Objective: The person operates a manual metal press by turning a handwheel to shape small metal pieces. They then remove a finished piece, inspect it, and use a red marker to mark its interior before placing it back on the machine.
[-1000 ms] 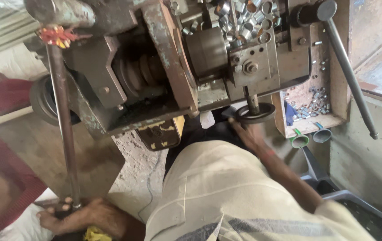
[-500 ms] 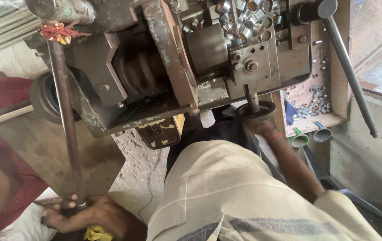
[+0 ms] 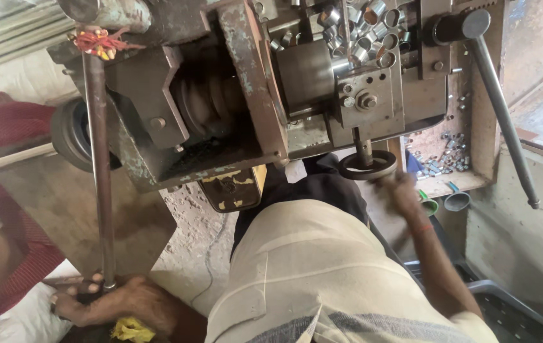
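Right hand: the right hand [image 3: 403, 188] is up at the small black handwheel [image 3: 367, 166] on the near side of the lathe [image 3: 252, 95], its fingers curled onto the wheel's right rim; the exact pinch is blurred.
Left hand: the left hand [image 3: 109, 303] sits low at the foot of the long steel lever [image 3: 97, 171], fingers wrapped around the bar's lower end, with a scrap of yellow cloth [image 3: 130, 330] just beside the wrist.
Handwheel: it hangs on a short spindle under the bolted tool block [image 3: 363, 98], near the machine's near edge and right of the pulley housing.
Lever: it stands close to upright along the machine's left side, a tuft of red thread [image 3: 100, 41] tied near its top.
Cut pieces: short shiny metal rings [image 3: 363, 28] lie heaped on top of the machine at its far edge, and more small bits lie in the wooden tray [image 3: 475, 127] at the right side.
Progress: judging by the heaps, many pieces are already made; with both hands on the controls, a piece looks to be mid-work, and I cannot tell how much stock is left.
Nearby: two small funnels [image 3: 443, 202] rest at the tray's near edge; another person's red sleeve [image 3: 11, 190] shows at the left.
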